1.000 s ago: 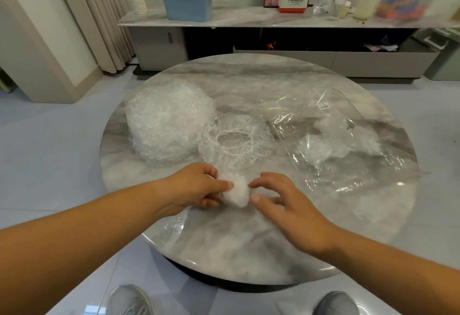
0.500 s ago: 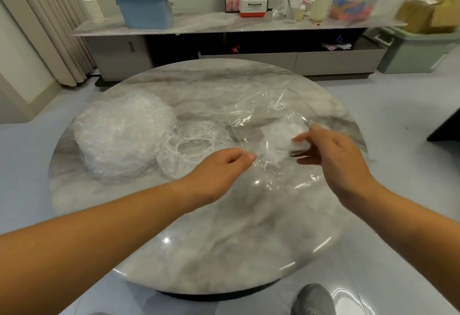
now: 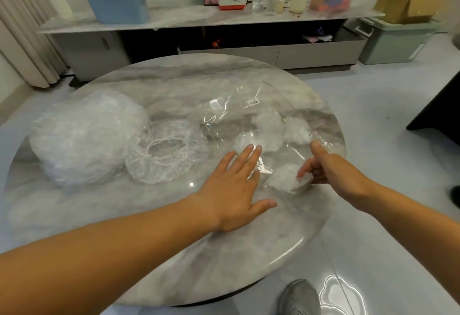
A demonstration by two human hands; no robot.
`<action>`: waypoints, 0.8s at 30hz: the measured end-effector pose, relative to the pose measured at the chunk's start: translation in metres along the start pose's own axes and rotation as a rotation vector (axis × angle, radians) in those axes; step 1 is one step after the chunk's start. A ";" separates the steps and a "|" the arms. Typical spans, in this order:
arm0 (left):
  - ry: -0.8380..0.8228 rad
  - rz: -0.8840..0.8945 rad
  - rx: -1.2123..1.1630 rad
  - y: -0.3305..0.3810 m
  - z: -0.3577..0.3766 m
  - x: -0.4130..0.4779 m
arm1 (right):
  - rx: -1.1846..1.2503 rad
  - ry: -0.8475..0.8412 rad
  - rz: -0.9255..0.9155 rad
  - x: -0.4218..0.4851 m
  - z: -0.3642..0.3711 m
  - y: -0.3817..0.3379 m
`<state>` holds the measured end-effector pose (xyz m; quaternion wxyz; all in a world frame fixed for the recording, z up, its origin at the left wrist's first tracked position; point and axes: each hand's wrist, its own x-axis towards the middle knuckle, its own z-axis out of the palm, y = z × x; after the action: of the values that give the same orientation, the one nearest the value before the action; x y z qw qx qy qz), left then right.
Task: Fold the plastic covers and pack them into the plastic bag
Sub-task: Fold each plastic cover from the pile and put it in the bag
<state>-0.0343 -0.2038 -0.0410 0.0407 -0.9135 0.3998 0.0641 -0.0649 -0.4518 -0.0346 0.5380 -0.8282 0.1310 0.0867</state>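
My left hand (image 3: 231, 190) lies flat, fingers straight, on the plastic bag (image 3: 236, 115) spread on the desk (image 3: 174, 78). My right hand (image 3: 328, 170) pinches a folded cover (image 3: 286, 180) at the bag's near end. Unfolded covers (image 3: 87, 135) sit to the left.

Head-worn view, down over table (image 3: 99, 202)

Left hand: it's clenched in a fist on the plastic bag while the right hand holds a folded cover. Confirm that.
Wrong. The head view shows the left hand lying flat on the plastic bag, fingers straight, not in a fist. The right hand does hold a folded cover.
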 end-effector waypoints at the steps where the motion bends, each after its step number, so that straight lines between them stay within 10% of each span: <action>1: 0.005 -0.013 0.021 0.000 0.001 0.001 | -0.009 -0.006 0.000 0.002 -0.001 0.003; 16: -0.046 0.037 0.072 0.012 0.007 0.006 | -0.190 0.056 -0.052 -0.002 -0.011 0.011; 24: -0.017 -0.059 0.047 0.010 0.004 0.009 | 0.244 0.113 0.130 0.003 -0.009 0.004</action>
<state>-0.0362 -0.2167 -0.0461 0.0673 -0.9231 0.3735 0.0615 -0.0638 -0.4620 -0.0355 0.6196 -0.7501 0.2239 0.0578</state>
